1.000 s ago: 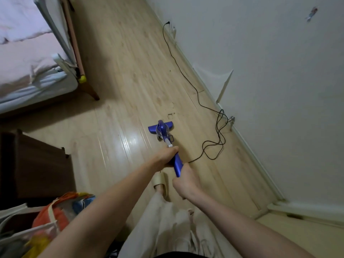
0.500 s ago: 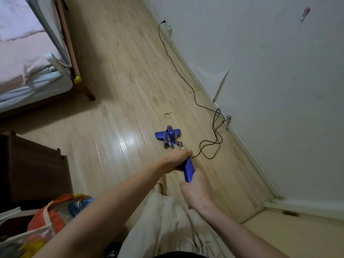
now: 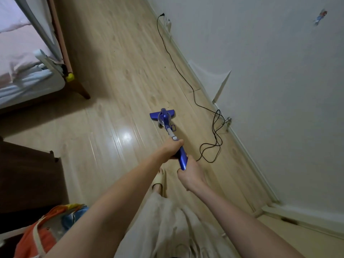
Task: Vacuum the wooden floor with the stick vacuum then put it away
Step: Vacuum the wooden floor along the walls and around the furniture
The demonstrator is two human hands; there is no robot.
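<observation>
A blue stick vacuum stands on the light wooden floor, its wide floor head at the middle of the view. My left hand grips the blue handle high up, just below the grey tube. My right hand grips the handle's lower end. The vacuum's black cord runs from behind my hands, loops on the floor to the right and leads along the wall to a socket.
A bed with a wooden leg stands at the upper left. Dark brown furniture and an orange bag sit at the lower left. A white wall with a baseboard bounds the floor on the right. My slippered foot is below the handle.
The vacuum head has slid forward, away from me, after being drawn back half a second ago. Both hands keep their grip on the handle.
</observation>
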